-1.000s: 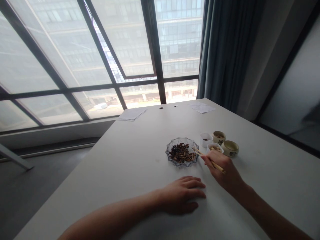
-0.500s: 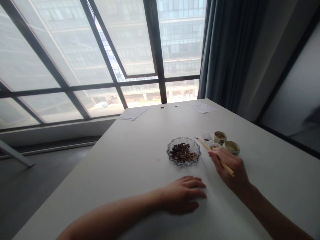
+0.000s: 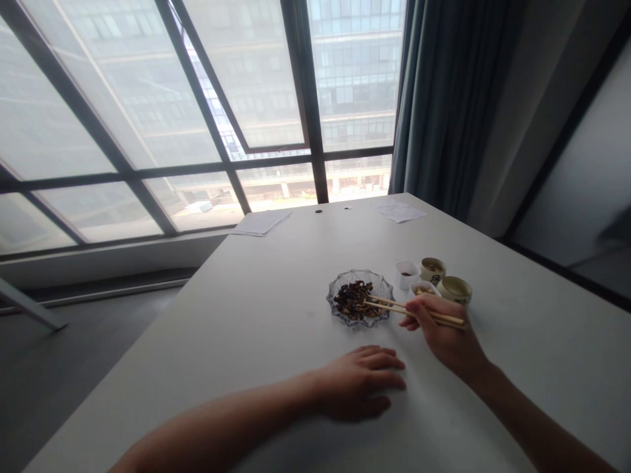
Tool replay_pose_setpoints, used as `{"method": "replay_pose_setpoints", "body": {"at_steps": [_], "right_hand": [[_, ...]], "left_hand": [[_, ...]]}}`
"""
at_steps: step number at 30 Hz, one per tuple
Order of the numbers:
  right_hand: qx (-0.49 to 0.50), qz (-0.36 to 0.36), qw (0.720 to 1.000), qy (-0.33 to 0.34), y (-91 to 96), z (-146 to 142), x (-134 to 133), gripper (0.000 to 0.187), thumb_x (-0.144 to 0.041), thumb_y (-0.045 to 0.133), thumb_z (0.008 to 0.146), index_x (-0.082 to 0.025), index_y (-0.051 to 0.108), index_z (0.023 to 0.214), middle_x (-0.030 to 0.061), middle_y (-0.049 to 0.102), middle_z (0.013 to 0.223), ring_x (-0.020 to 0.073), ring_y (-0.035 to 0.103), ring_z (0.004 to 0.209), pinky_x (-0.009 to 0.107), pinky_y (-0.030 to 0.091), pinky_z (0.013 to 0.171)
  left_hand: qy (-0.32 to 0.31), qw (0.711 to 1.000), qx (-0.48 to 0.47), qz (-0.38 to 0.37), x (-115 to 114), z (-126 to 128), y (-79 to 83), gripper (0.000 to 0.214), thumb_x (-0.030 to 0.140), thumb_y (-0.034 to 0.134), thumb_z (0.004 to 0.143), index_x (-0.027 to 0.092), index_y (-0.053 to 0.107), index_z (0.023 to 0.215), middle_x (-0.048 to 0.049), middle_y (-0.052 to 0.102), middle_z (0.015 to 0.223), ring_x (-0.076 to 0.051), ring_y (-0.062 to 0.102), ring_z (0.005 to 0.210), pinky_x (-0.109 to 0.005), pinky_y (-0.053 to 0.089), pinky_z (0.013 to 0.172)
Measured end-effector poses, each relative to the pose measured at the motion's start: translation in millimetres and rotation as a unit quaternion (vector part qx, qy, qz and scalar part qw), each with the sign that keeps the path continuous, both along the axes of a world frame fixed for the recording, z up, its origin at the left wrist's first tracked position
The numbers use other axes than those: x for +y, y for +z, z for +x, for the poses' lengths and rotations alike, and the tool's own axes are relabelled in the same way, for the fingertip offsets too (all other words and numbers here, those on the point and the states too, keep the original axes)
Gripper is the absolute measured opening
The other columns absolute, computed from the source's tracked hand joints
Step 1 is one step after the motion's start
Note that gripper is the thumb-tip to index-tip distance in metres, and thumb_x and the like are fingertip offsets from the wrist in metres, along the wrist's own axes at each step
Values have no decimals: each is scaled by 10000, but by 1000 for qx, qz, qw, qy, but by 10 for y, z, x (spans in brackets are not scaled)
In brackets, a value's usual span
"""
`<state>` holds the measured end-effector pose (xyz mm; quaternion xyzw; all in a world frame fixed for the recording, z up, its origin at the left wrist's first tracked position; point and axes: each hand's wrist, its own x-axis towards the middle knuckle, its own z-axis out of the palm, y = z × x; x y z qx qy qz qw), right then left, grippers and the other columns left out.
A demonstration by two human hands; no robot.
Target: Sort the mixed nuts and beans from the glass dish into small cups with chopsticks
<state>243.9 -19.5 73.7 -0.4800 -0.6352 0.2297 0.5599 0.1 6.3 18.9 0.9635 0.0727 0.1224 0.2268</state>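
Your right hand (image 3: 444, 332) is clenched around the chopsticks (image 3: 414, 310), which point left across the rim of the glass dish (image 3: 379, 282). Their tips reach the dark pieces (image 3: 352, 299) heaped in the dish, but you can't tell whether they're pinching anything. The dish sits on the white table (image 3: 276, 289), just left of your right hand and farther away than your left hand (image 3: 357, 384).

Your left hand is released and holds nothing, resting palm down on the table with its fingers relaxed, near the dish but not touching it.

Just beyond your right hand are a white bowl (image 3: 422, 289) of pale pieces and two ceramic cups, one at (image 3: 432, 270) and one at (image 3: 454, 290). A small white cup (image 3: 407, 274) stands to the left of the ceramic cups. Two sets of papers lie at the far table edge, one at (image 3: 261, 223) and one at (image 3: 400, 211), below a large window (image 3: 197, 98).
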Motion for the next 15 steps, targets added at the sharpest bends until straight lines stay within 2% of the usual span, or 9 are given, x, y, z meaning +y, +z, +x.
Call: {"method": "replay_pose_setpoints", "body": {"at_steps": [3,7,11,15], "right_hand": [[31,-25,999,12,-115,-77,60,430,-587,667,1016,-226,767,804,67,812,724,235,780,595,351,669,549],[43,-19,999,-7,-211,-110,106,462,-597,643,1029,-215,776,804,92,828,764,249,803,625,351,675,553],[52,4,998,-37,-158,-49,96,473,-593,636,1034,-211,779,795,94,822,756,251,808,639,358,684,597],[53,42,991,-114,-53,172,130,449,-593,664,1017,-206,794,830,95,824,769,249,800,630,361,681,615]], "left_hand": [[-1,1000,2,5,2,2,2,403,321,664,1033,245,626,1427,-131,593,1586,-333,513,1520,-480,342,1312],[-6,1000,-4,13,9,-1,-3,394,324,646,1044,235,630,1427,-134,595,1584,-333,514,1518,-481,346,1311],[-7,1000,-10,10,12,-2,-12,394,332,647,1044,229,635,1424,-129,597,1583,-334,514,1519,-477,341,1315],[-2,1000,-5,8,6,-2,-12,394,337,651,1043,239,634,1424,-127,598,1583,-338,504,1527,-482,349,1311]]}}
